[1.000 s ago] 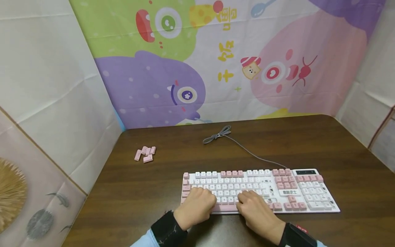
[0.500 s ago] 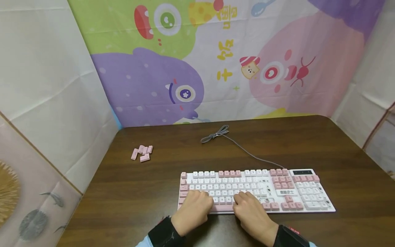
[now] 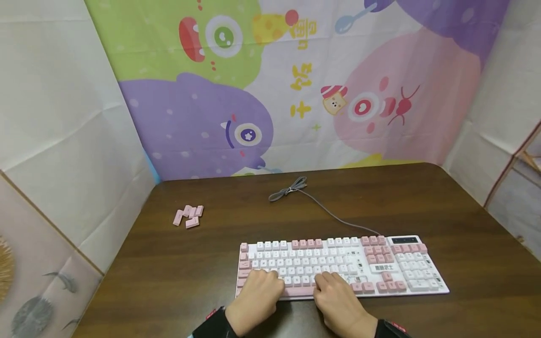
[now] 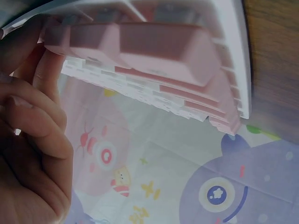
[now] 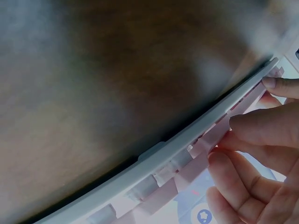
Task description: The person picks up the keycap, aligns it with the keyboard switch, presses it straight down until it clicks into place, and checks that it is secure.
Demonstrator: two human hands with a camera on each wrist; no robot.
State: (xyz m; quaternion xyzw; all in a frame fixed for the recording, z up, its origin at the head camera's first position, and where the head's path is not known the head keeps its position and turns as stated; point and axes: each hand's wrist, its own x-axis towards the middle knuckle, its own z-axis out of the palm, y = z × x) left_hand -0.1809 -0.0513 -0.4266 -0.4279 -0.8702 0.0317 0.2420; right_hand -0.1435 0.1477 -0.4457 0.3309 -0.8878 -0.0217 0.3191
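Observation:
A white and pink keyboard (image 3: pixel 383 268) lies along the front of the table. My left hand (image 3: pixel 255 293) is at the left end of its long pink space bar (image 3: pixel 298 292), and my right hand (image 3: pixel 338 300) is at the right end. In the right wrist view, that hand's thumb and finger pinch the space bar (image 5: pixel 212 137) near the front rim. The left wrist view has the left thumb and finger gripping at the front key row, past the corner pink keys (image 4: pixel 159 46); the exact contact is partly hidden. Some key slots at the keyboard's right are without caps.
Several loose pink keycaps (image 3: pixel 192 222) lie on the table's left side. A bundled grey cable (image 3: pixel 291 189) sits behind the keyboard and runs to its back edge. A cartoon-printed cloth (image 3: pixel 203 122) hangs at the table's far edge.
The head view has shifted, so the table and keyboard sit a little further left and lower. Both hands stay at the space bar, with little visible change in their grip.

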